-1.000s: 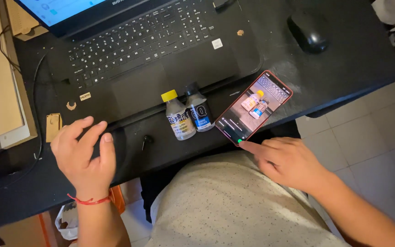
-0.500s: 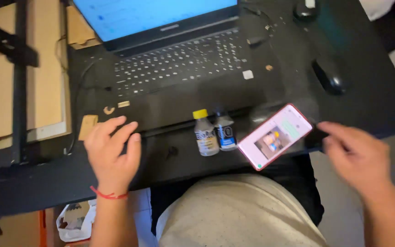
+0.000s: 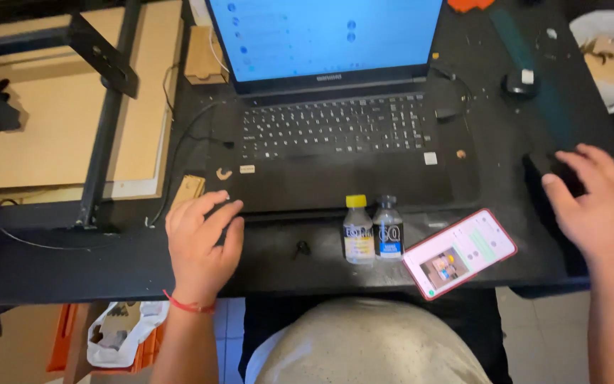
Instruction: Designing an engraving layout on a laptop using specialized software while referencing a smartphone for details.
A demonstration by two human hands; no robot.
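Beneath the right hand [image 3: 595, 203], only a dark edge of a mouse [image 3: 550, 165] can be made out; whether it is gripped cannot be told. The fingers are loosely spread and curved over it, the forearm cut off at the frame's lower right. The left hand [image 3: 199, 238] is laid palm-down, fingers slightly parted, fingertips touching the laptop [image 3: 335, 135] at its front corner. A phone [image 3: 460, 252] lies beside the right wrist, two small bottles [image 3: 372, 229] between the hands.

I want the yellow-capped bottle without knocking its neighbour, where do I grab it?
Pinch the yellow-capped bottle by its cap and neck, from above or its left. It stands upright with the dark-capped bottle tight against its right, so only the top and left are free.
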